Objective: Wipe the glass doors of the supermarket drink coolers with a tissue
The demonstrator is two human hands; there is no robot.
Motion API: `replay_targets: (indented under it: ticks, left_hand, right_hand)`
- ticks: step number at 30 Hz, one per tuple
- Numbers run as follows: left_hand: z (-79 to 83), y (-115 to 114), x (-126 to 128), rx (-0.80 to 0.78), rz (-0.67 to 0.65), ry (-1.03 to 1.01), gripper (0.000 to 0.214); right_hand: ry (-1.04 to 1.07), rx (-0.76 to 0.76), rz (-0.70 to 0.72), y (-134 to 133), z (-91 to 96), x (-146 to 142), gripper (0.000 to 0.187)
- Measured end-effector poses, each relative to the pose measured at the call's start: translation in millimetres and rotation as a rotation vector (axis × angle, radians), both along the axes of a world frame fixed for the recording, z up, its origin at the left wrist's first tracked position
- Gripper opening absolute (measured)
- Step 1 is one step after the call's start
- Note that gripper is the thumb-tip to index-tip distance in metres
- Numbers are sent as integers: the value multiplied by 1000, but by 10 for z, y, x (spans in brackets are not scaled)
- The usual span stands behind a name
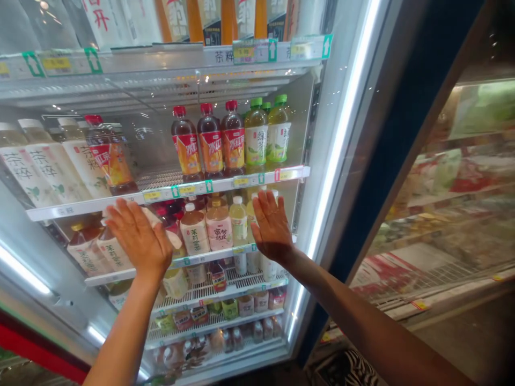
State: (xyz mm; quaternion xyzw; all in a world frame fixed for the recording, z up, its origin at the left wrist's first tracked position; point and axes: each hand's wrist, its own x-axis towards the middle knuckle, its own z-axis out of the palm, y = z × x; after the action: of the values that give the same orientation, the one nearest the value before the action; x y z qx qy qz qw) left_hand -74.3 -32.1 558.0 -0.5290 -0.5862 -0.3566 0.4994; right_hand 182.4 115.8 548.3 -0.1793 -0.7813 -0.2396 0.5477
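My left hand (139, 236) is lifted with its fingers stretched out flat, in front of the left side of a glass-fronted drinks fridge. A pale, cloth-like piece (174, 239) peeks out behind its palm and fingers; most of it is hidden. My right hand (273, 228) is open too, fingers up and palm toward the glass, over the right end of a middle shelf. Nothing shows in it. Behind the glass stand red-capped tea bottles (212, 142), green-capped bottles (278, 131) and pink-labelled bottles (219, 228).
A bright light strip (341, 134) runs down the fridge's right side, beside a dark blue frame (396, 155). Farther right is another display case (434, 187) with blurred packets. White-labelled bottles (48, 166) fill the left shelf. A black-and-white patterned item (346, 370) shows at the bottom.
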Motion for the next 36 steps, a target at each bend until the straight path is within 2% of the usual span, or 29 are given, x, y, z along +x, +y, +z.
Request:
replay_targets:
  ticks: [2,5,7,8,11,13,18,20,23,24,26,28,30,32,34,36]
  left_hand:
    - [-159,47,137,7,-11,-2,79]
    - [-576,126,441,-150,-104,235,76]
    - [-676,194,577,-197,-125,297,75]
    - [-632,238,615,-204,-125,303,75]
    - [-303,416,716,-153,-86,235,78]
    - [-160,550,869,-133,-82,230,80]
    - [-187,817,1407,-324,-186,510,77]
    - [-45,915,1523,-335,-163,506,77]
    - [215,1041,1620,-270,-65,382,78]
    - [239,1063,1652,-270,-58,385,77]
    - [171,1057,1712,-334,-108,503,74]
    - [80,1004,1725,-428,-191,667,70]
    - [150,945,1647,-461,-204,714,68]
    - [425,904,1488,-417,-140,630,70]
    - [744,867,1309,-276,-28,425,75]
    - [893,798,1162,-172,23,292,78]
  right_hand:
    - [62,-9,-13,76,-171,170,84]
    - [69,-42,-31,198,-348,402,82]
    - [42,-61,-42,281,-419,545,82]
    - [35,-61,-46,322,-444,610,81]
    - [64,-50,-65,421,-491,765,81]
    - [82,-50,-74,460,-514,830,80]
    - [9,-53,-46,522,-567,954,80]
    - [-36,-47,-18,564,-580,1003,79]
    - [-64,-40,18,627,-596,1045,76]
    - [-61,-40,26,642,-602,1051,75]
    - [-52,-38,41,658,-611,1054,73]
    - [-47,-29,68,661,-614,1058,72]
    - [-51,-18,91,659,-611,1062,73]
    - [-50,-8,93,657,-606,1063,75]
    - [-34,-1,78,653,-608,1057,77]
    - [-14,3,68,643,-621,1051,78]
